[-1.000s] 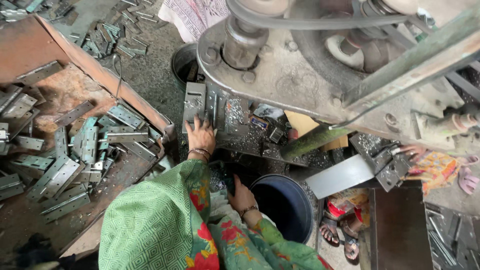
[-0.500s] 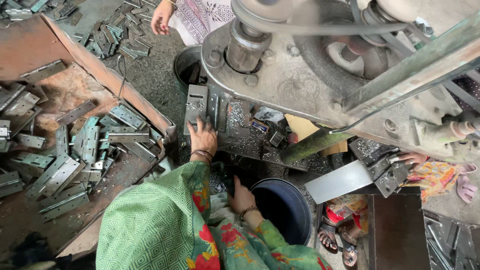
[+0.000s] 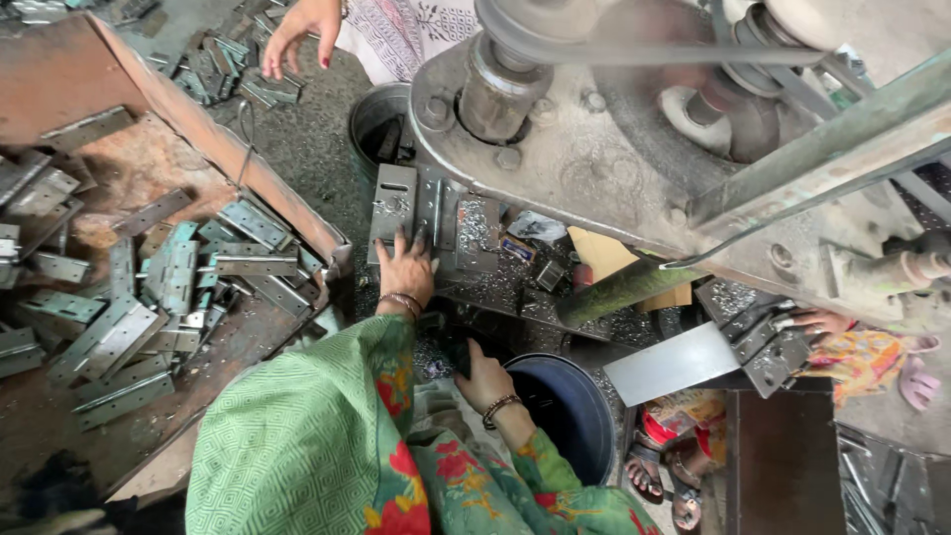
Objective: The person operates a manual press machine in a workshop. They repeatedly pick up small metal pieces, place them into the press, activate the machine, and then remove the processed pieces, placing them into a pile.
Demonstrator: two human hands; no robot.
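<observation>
My left hand (image 3: 404,269) lies flat with fingers spread on a grey hinge plate (image 3: 392,210) at the front of the press bed (image 3: 495,287). Bangles ring its wrist. My right hand (image 3: 482,374) is lower, beside the rim of a dark blue bucket (image 3: 584,416). Its fingers curl around a small dark metal piece (image 3: 462,357). My green floral sleeves (image 3: 317,436) hide both forearms.
A rusty tray (image 3: 119,168) on the left holds several loose hinge plates (image 3: 149,297). The big grey press (image 3: 614,168), with its belt wheel, looms overhead. Another person's hand (image 3: 302,30) reaches over hinges at the top; a second person's hand (image 3: 817,322) and sandalled feet (image 3: 659,476) are at the right.
The other person's hand at the top has come further into view. My right hand has shifted slightly upward by the bucket. My left hand stays on the plate.
</observation>
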